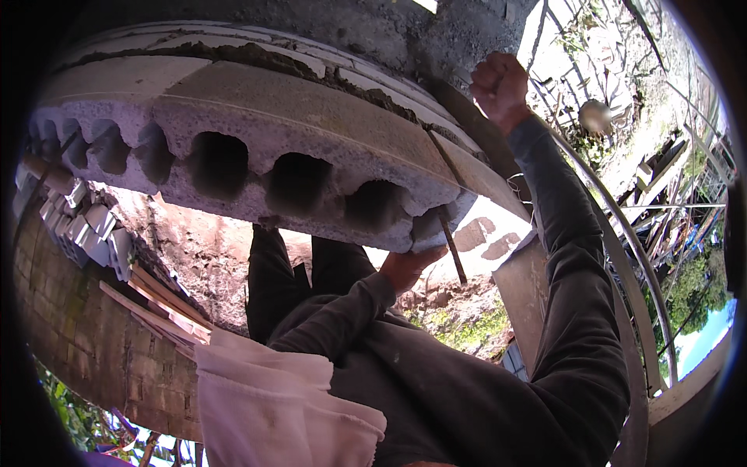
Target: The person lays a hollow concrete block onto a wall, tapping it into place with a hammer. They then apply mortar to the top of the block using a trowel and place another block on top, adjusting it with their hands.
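A wall of grey hollow concrete blocks (299, 184) crosses in front of me, with the open cells of its top course showing. My left hand (412, 268) rests against the near side of the block at the wall's right end; its fingers are partly hidden there. Close by it, a thin rusty steel bar (454, 247) sticks out of the end cell. On the far side of the wall's right end, my right hand (499, 87) is raised in a closed fist. Whatever the fist holds, if anything, does not show. A thin string (486, 198) runs near the wall's end.
A pale cloth (280, 401) hangs over my front. Stacked blocks (97, 233) and wooden boards (167, 303) lie at left beside another block wall (93, 335). At right stand a board (523, 292) and a curved pole (622, 226), with scrap wood (661, 179) beyond. A blurred round object (595, 117) is near my right hand.
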Available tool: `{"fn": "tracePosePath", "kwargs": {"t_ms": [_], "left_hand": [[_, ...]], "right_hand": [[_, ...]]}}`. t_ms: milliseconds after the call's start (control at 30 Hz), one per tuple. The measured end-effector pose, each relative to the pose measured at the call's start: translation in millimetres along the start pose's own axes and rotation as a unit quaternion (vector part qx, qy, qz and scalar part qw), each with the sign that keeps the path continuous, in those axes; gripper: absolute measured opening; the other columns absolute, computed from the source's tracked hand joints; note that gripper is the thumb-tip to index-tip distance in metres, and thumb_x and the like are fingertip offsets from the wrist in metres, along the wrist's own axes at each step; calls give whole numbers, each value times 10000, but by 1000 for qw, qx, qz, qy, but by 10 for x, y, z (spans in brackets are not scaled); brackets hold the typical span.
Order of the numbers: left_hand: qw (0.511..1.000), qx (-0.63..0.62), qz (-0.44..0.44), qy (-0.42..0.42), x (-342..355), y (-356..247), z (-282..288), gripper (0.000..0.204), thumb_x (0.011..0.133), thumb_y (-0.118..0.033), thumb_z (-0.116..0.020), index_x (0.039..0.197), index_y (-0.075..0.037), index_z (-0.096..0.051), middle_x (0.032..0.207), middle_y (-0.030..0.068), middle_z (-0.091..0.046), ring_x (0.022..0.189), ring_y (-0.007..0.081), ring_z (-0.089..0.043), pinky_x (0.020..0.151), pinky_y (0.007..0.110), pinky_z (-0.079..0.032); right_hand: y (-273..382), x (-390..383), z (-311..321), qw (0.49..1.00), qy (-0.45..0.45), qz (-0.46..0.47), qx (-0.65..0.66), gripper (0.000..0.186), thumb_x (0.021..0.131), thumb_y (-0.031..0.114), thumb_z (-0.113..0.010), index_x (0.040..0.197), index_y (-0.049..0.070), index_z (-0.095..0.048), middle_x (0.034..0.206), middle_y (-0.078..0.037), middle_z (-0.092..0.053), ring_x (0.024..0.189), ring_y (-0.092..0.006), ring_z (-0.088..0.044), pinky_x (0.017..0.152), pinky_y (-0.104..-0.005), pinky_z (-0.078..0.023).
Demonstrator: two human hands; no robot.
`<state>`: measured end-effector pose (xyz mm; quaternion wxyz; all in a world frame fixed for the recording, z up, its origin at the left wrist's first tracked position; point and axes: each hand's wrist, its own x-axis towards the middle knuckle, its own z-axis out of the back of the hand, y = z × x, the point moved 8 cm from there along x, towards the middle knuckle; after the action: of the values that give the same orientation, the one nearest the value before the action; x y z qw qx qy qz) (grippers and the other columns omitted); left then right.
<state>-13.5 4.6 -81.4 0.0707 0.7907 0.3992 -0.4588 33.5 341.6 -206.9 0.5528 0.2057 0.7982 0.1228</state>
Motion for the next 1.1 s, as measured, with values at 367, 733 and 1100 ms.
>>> {"fn": "tracePosePath", "kwargs": {"t_ms": [367,733,1100], "left_hand": [[999,-6,35,10,11,21,-4,342,898,-182,-781,1195,-82,-645,1062,15,-625,932,125,-574,775,325,-505],[999,11,45,16,35,103,44,349,923,-178,-768,1229,-58,-650,1142,39,-654,1006,142,-616,825,333,-537],[999,12,35,10,7,-2,33,339,906,-218,-771,1180,-45,-672,1079,42,-651,949,139,-605,804,321,-529]], "right_hand": [[-1076,-208,187,996,-60,-63,4,364,931,270,-486,610,209,-324,540,32,-286,453,-129,-288,409,-311,-224],[-1080,-277,18,992,-68,-107,18,395,925,257,-493,592,211,-285,530,36,-253,434,-138,-280,421,-330,-225],[-854,-318,4,986,-135,-91,27,387,928,234,-439,582,207,-269,541,17,-263,453,-144,-253,437,-325,-199]]}}
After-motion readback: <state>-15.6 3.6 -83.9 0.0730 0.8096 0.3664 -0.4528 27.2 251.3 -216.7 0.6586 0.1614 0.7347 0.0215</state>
